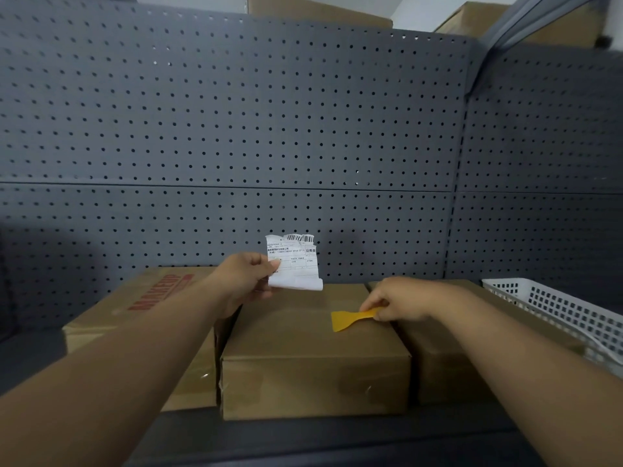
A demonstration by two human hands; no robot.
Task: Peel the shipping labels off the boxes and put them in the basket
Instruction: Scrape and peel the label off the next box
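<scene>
My left hand (247, 278) pinches a torn white shipping label (294, 262) by its left edge and holds it upright above the middle cardboard box (303, 352). The label is off the box, its lower edge curled. My right hand (401, 299) grips the handle of a yellow plastic scraper (347, 320), whose flat blade rests on the top of the middle box. The box top shows no label. A white perforated basket (553, 305) stands at the right, beyond my right forearm.
A cardboard box with red MAKEUP print (141, 308) sits left of the middle box, and a third box (451, 365) right of it. All stand on a dark shelf (303, 439) against a grey pegboard wall (236, 129). More boxes rest above the wall.
</scene>
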